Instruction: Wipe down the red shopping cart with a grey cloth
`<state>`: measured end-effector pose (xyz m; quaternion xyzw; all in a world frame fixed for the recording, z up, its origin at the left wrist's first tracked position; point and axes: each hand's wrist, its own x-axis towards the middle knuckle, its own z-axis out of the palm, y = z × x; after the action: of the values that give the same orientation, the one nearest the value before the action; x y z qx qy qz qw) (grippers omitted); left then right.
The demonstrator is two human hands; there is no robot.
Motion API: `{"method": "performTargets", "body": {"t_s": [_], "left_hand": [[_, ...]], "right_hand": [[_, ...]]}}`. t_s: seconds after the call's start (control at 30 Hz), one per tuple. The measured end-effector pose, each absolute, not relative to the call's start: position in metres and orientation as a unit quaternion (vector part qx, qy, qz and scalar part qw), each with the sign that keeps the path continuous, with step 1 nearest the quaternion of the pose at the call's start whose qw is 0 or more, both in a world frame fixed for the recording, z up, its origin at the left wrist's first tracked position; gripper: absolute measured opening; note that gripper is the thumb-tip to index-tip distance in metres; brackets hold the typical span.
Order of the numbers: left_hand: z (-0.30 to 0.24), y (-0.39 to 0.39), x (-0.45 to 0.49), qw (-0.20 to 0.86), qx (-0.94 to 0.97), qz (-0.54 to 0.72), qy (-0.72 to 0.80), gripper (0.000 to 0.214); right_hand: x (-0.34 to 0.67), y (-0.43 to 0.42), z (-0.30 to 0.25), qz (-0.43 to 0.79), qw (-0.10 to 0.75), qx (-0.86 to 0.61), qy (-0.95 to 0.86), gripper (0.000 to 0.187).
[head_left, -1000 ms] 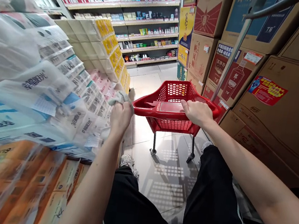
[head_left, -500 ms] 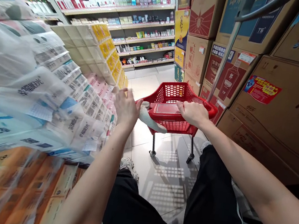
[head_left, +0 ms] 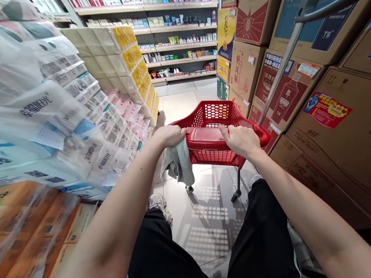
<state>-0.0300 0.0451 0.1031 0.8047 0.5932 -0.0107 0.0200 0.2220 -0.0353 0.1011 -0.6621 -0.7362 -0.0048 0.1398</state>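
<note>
Packs [head_left: 37, 103] at left, cartons [head_left: 353, 155] at right, red cart [head_left: 214, 155] centre, handle [head_left: 207, 135] crosswise, right hand [head_left: 242, 140] fingers gripping it, left hand [head_left: 171, 135] fingers gripping downward-hanging cloth [head_left: 179, 162]

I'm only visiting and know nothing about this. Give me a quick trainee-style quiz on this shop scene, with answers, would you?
1. What hangs below the left grip?
2. True or false: the right grip touches the red cart.
3. The stacked brown cartons stand: a) on the picture's left; b) on the picture's right; c) inside the cart.

Key: 1. A grey cloth. 2. True. 3. b.
</note>
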Motion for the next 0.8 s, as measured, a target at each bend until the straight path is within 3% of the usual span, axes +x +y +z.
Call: {"method": "performTargets", "body": {"t_s": [0.1, 0.23, 0.43, 0.57, 0.8], "left_hand": [[0.1, 0.036, -0.014, -0.002, 0.81, 0.008, 0.586, 0.057], [0.088, 0.0, 0.018, -0.077, 0.798, 0.134, 0.583, 0.062], [0.067, -0.04, 0.034, -0.131, 0.788, 0.279, 0.533, 0.055], [0.066, -0.038, -0.003, -0.138, 0.851, 0.235, 0.448, 0.061], [0.095, -0.012, -0.057, -0.059, 0.868, 0.159, 0.466, 0.039]], "right_hand": [[0.232, -0.033, 0.101, -0.006, 0.132, -0.671, -0.729, 0.076], [0.242, -0.027, 0.101, -0.013, 0.124, -0.677, -0.725, 0.07], [0.243, -0.024, 0.101, -0.009, 0.121, -0.672, -0.731, 0.073], [0.244, -0.027, 0.102, -0.017, 0.119, -0.663, -0.739, 0.075], [0.244, -0.028, 0.101, -0.02, 0.125, -0.655, -0.745, 0.076]]}}
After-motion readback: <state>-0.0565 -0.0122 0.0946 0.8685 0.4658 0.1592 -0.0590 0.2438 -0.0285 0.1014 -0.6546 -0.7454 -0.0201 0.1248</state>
